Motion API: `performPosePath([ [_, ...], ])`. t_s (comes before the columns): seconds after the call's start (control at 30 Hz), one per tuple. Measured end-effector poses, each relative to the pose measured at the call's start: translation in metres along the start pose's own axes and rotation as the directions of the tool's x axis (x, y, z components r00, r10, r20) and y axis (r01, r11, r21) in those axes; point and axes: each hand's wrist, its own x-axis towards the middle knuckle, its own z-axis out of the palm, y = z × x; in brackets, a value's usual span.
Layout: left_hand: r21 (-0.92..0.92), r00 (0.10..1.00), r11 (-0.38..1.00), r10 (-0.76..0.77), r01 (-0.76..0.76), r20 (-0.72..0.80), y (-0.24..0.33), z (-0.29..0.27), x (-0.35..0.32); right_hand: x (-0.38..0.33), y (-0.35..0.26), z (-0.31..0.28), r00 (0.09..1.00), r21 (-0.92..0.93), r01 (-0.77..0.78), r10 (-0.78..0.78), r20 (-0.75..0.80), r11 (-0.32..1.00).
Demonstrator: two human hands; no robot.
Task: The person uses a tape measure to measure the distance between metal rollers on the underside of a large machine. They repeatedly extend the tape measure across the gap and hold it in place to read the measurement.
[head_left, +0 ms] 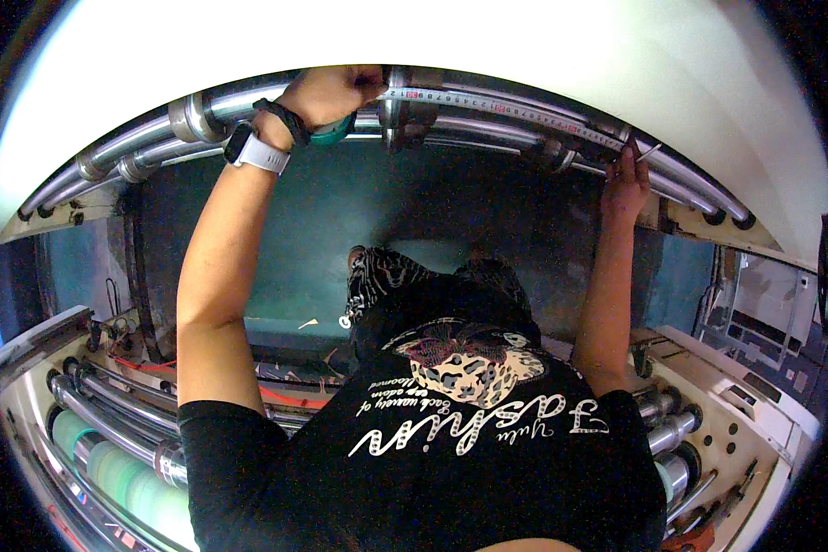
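Observation:
My left hand (pixel 333 94) is closed at the far metal shafts, its fingers pinching a steel tape measure (pixel 506 112). A rounded teal thing (pixel 333 135), perhaps the tape's case, shows under that palm. The pale blade runs stretched to the right along the shafts. At its other end my right hand (pixel 626 184) is closed, fingertips on the blade. A thin white stick-like thing (pixel 651 151) juts out beside those fingers; its kind I cannot tell. My left wrist wears a pale-strapped watch (pixel 258 150) and a dark band.
Shiny shafts (pixel 131 138) with collars (pixel 189 118) cross the far side under a large white curved surface (pixel 414 32). Nearer, on the left, are more rollers and a green cylinder (pixel 133 483). A cream machine side frame (pixel 736 405) stands at right. Orange-red strips (pixel 290 399) lie behind my left arm.

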Motion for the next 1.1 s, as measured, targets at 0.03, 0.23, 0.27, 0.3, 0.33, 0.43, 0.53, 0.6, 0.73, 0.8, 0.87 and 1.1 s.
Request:
performPosePath([
  [0.03, -0.01, 1.0, 1.0, 0.024, -0.024, -0.013, -0.003, 0.002, 0.001, -0.001, 0.0, 0.0, 1.0, -0.003, -0.007, 0.007, -0.012, 1.0],
  [0.23, 0.029, 0.998, 0.998, 0.063, -0.062, -0.022, -0.008, 0.002, 0.002, -0.01, -0.01, 0.014, 1.0, 0.022, -0.023, 0.023, -0.018, 1.0],
  [0.27, 0.046, 0.999, 0.998, 0.053, -0.052, -0.012, -0.01, 0.003, 0.003, -0.011, -0.011, 0.015, 0.999, 0.021, -0.033, 0.033, -0.023, 0.999],
  [0.3, 0.03, 0.999, 0.998, 0.05, -0.05, -0.011, -0.012, 0.004, 0.003, -0.011, -0.011, 0.014, 1.0, 0.018, -0.027, 0.028, -0.015, 0.999],
  [0.33, 0.014, 0.999, 0.999, 0.048, -0.048, -0.01, -0.013, 0.004, 0.003, -0.009, -0.009, 0.011, 1.0, 0.016, -0.022, 0.022, -0.007, 1.0],
  [0.43, -0.002, 1.0, 1.0, 0.03, -0.03, -0.004, -0.013, 0.005, 0.003, -0.01, -0.01, 0.013, 1.0, 0.005, -0.024, 0.024, -0.019, 1.0],
  [0.53, -0.034, 0.999, 0.999, 0.038, -0.038, -0.006, -0.01, 0.004, 0.001, -0.007, -0.005, 0.007, 1.0, 0.012, -0.005, 0.005, -0.016, 1.0],
  [0.6, -0.02, 0.999, 0.999, 0.043, -0.043, 0.001, -0.008, 0.002, 0.001, -0.007, -0.004, 0.007, 1.0, 0.018, -0.001, 0.001, -0.002, 1.0],
  [0.73, -0.02, 0.999, 0.999, 0.042, -0.042, 0.019, -0.008, 0.001, 0.002, -0.008, -0.005, 0.01, 0.999, 0.03, 0.002, -0.003, 0.033, 1.0],
  [0.8, -0.059, 0.999, 0.998, 0.033, -0.032, 0.023, -0.008, 0.001, 0.001, -0.008, -0.004, 0.009, 1.0, 0.032, 0.004, -0.005, 0.025, 0.999],
  [0.87, -0.081, 0.999, 0.997, 0.015, -0.012, 0.028, -0.005, 0.0, 0.001, -0.007, -0.003, 0.008, 1.0, 0.02, -0.008, 0.008, -0.012, 1.0],
  [1.1, -0.073, 0.998, 0.997, -0.01, 0.014, 0.057, 0.001, -0.004, -0.001, -0.006, -0.001, 0.006, 1.0, 0.01, 0.011, -0.011, 0.014, 1.0],
])
